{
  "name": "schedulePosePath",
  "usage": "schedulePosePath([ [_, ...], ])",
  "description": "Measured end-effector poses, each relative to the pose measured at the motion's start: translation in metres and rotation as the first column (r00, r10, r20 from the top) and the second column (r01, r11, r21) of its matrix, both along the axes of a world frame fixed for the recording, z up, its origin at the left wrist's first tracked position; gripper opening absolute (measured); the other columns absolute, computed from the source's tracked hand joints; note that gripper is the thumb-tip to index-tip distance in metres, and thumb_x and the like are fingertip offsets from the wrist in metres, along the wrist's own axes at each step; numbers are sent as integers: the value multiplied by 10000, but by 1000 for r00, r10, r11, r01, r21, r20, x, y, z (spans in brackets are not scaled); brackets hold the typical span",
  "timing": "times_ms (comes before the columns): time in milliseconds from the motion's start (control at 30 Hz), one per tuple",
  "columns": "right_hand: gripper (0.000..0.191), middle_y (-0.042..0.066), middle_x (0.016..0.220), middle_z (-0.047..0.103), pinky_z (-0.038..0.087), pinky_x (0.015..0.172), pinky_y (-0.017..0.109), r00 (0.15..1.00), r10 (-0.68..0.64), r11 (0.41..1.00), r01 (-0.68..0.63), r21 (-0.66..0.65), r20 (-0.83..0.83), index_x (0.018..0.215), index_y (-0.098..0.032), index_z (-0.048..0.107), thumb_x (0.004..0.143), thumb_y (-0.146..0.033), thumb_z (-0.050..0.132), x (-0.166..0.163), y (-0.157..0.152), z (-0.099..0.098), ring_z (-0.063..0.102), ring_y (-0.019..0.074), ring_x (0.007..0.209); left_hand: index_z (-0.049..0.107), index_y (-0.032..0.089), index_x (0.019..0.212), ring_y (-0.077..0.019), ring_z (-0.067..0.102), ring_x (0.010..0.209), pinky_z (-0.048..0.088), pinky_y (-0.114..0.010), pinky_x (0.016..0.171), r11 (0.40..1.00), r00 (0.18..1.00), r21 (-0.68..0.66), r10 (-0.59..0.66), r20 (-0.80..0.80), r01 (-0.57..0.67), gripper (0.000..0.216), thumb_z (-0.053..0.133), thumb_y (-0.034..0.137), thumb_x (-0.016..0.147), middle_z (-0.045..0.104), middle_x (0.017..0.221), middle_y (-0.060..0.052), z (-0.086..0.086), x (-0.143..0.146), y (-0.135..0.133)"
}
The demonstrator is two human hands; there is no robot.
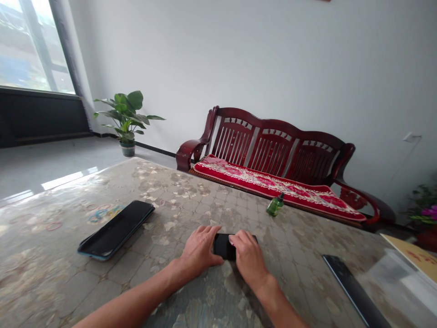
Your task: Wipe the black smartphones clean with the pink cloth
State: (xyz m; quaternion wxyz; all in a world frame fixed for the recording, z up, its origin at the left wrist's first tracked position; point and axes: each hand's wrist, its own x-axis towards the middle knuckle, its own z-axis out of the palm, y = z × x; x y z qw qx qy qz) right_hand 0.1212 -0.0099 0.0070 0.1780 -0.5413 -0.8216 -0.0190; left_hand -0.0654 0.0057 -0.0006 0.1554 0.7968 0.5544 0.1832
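Observation:
A small, flat, dark rectangle that looks like a black phone (224,247) lies crosswise on the table. Around its left end is my left hand (201,248), fingers at the far edge and thumb at the near one. My right hand (248,255) has its fingers curled over the right part, with the thumb side on the dark surface. Much of that right end is hidden beneath the hand. To the left rests a larger black tablet-like device (118,230) with a blue edge.
Coloured rubber bands (104,213) lie beyond the large device. A green bottle (275,205) stands near the table's far edge. On the right are a long black device (353,289) and a yellow-brown board (414,255). Behind the patterned table (184,300) stands a wooden bench (266,141).

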Motion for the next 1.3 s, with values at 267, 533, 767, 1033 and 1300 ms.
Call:
schedulePosePath([
  [267,325,34,918,626,431,832,273,998,-63,998,64,22,-18,966,-231,680,908,-26,435,13,0,-2,564,183,919,534,207,1309,-289,552,1101,424,-346,944,1000,1000,0,-3,-4,3,759,777,395,615,660,1186,-60,2,1,-1],
  [533,277,20,923,628,440,812,275,994,77,997,-76,21,-71,943,-234,666,913,-44,467,-5,-13,-3,559,178,907,519,210,1312,-280,547,1114,408,-338,964,1000,1000,17,-5,-6,5,735,749,376,633,651,1201,-58,-3,1,-1],
  [767,303,29,909,631,437,812,266,995,-52,998,56,38,-80,970,-225,682,912,-36,453,16,-10,-3,576,176,897,523,211,1308,-282,547,1113,412,-345,956,1000,1000,0,-6,-13,6,730,757,382,638,649,1208,-54,1,1,-2],
  [1033,310,17,921,624,428,810,266,998,34,999,-34,11,-54,966,-238,674,905,-23,458,-1,-23,-2,555,174,897,504,231,1313,-285,546,1121,403,-347,969,1000,1000,-8,-13,-7,13,713,750,376,659,638,1217,-51,1,2,-2],
  [1300,372,31,894,624,407,797,262,995,-96,995,96,10,-32,931,-230,687,878,15,412,19,-16,3,565,176,893,514,245,1310,-289,545,1117,403,-353,966,1000,1000,-27,-14,-28,14,703,756,391,667,633,1217,-46,5,0,-4],
])
